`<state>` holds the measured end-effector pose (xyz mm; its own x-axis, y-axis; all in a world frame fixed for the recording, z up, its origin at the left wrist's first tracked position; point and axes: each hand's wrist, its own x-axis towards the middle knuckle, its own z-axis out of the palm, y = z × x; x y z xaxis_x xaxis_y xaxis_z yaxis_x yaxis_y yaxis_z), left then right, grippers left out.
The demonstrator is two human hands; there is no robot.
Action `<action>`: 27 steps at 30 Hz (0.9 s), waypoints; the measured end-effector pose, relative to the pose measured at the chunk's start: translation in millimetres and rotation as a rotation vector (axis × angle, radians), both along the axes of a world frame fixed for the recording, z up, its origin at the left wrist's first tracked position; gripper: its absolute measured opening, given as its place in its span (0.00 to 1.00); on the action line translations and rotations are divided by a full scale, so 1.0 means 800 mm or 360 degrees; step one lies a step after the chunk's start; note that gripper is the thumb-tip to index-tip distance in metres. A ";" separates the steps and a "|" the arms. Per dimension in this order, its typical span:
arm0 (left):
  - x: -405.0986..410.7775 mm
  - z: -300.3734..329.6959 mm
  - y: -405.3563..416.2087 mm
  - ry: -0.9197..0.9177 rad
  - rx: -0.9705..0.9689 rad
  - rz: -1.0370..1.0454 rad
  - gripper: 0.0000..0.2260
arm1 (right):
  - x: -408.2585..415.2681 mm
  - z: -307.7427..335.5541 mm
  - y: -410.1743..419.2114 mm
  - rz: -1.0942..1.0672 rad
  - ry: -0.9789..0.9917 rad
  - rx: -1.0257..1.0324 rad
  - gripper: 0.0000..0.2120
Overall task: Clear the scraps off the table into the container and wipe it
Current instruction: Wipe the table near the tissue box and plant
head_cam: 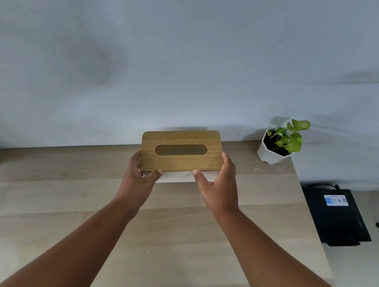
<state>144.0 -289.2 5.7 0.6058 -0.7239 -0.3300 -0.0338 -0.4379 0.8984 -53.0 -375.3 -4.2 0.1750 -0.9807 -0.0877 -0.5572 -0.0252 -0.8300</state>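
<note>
Over table (49,208) — hands grip lid (178,141).

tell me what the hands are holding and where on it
Both hold the wooden lid of the tissue box: the left hand grips its near left corner, the right hand its right end, thumb at the near edge.

Both bare forearms reach forward from the lower edge of the view and converge toward the middle. The left hand (140,170) has its thumb curled up onto the near left corner of a wooden lid (181,150), fingers wrapped round that end. The right hand (221,181) cups the lid's right end, thumb stretched along the near edge and fingers bent round the far right corner. Both wrists are straight, with the backs of the hands facing up.
</note>
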 end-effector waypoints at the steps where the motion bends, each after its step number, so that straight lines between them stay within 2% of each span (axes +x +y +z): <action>1: 0.011 0.002 0.009 0.0003 -0.0004 0.0001 0.30 | 0.012 0.001 0.008 0.0008 0.0004 -0.0004 0.46; 8: 0.096 0.002 0.066 -0.0042 0.0006 0.0048 0.31 | 0.102 -0.001 0.060 0.0073 0.0033 0.0006 0.48; 14: 0.166 -0.004 0.096 -0.0091 0.0043 0.0090 0.29 | 0.170 -0.007 0.087 0.0114 0.0056 0.0035 0.46; 27: 0.231 -0.027 0.095 -0.0008 0.0033 0.0062 0.29 | 0.230 -0.024 0.090 0.0079 0.0099 0.0037 0.44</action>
<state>329.2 -212.9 -15.9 0.6350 -0.6929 -0.3415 -0.0210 -0.4575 0.8890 131.3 -303.0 -23.0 0.2170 -0.9684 -0.1228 -0.6062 -0.0351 -0.7946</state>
